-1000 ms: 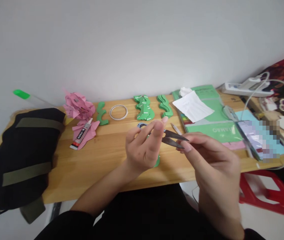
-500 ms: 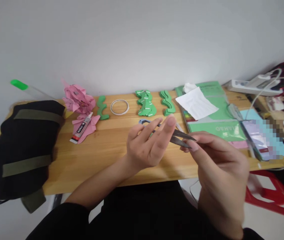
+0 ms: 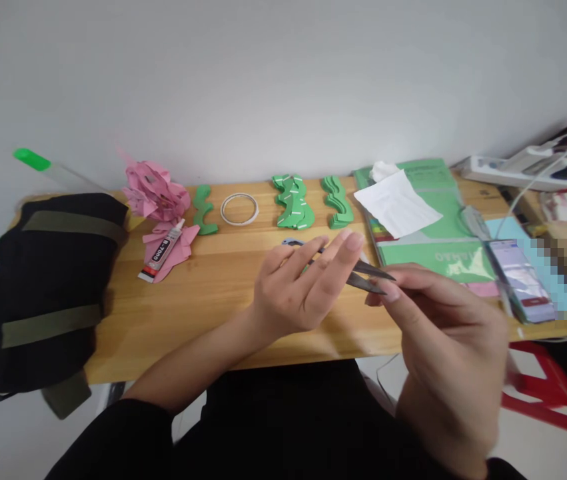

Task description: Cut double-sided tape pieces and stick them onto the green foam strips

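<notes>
Scissors (image 3: 369, 277) with dark blades and a light blue handle are in my left hand (image 3: 303, 283), over the table's middle. Their blades stand slightly apart and point right. My right hand (image 3: 448, 333) is closed at the blade tips, thumb against the fingers; what it pinches there is too small to make out. Behind the hands lie two piles of wavy green paper pieces, one (image 3: 294, 203) with white strips and another (image 3: 337, 202) beside it. A third green piece (image 3: 206, 210) lies left of a roll of tape (image 3: 240, 209).
On the wooden table (image 3: 178, 320) are a black bag (image 3: 63, 287), pink paper (image 3: 156, 191), a glue tube (image 3: 162, 252), a white tissue (image 3: 397, 203) on green packets (image 3: 433, 260), a phone (image 3: 523, 280) and a power strip (image 3: 518, 172). A red stool (image 3: 546, 380) stands below right.
Both hands and the scissors have shifted slightly right in the view. The camera view has also moved a little. The hold on the scissors looks the same.
</notes>
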`<state>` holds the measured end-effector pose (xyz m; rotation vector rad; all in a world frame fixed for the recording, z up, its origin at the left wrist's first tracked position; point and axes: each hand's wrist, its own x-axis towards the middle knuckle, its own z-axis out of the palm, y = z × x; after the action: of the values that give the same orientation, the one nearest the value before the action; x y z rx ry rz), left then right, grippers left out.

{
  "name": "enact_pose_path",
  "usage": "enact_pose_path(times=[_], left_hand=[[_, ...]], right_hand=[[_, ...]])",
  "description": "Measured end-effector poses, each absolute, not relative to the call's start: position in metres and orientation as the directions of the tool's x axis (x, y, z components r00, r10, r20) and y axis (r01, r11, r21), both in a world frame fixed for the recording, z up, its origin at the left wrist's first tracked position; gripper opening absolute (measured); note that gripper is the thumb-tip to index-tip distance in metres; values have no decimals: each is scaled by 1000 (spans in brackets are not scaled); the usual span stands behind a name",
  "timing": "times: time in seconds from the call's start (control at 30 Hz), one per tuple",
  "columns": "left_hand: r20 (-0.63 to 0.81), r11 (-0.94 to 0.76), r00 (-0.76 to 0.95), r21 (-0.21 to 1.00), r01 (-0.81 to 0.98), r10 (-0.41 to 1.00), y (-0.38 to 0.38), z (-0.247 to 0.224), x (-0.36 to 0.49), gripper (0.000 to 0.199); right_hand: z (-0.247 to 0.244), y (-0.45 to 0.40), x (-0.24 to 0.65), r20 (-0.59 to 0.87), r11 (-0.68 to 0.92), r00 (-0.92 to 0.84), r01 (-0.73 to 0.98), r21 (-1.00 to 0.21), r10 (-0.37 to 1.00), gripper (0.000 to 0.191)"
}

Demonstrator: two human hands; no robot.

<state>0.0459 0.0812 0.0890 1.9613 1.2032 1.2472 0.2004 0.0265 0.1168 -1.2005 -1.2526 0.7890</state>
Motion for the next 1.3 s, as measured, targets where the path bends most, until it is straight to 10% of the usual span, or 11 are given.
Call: enact_pose_path(times=[0.27,0.67,1.3], left_hand=[[814,-744,265,272,610,516,78,76,44,66],[147,-191,212,961,201,966,52,88,56,63],[-266,317,328,942,-110,906,53,100,55,76]], right_hand=[[116,28,200,110,122,146,-78,-989,983,15],[116,33,195,80,100,145,-134,-986,986,17],[109,34,200,97,108,134,-78,-991,986,18]])
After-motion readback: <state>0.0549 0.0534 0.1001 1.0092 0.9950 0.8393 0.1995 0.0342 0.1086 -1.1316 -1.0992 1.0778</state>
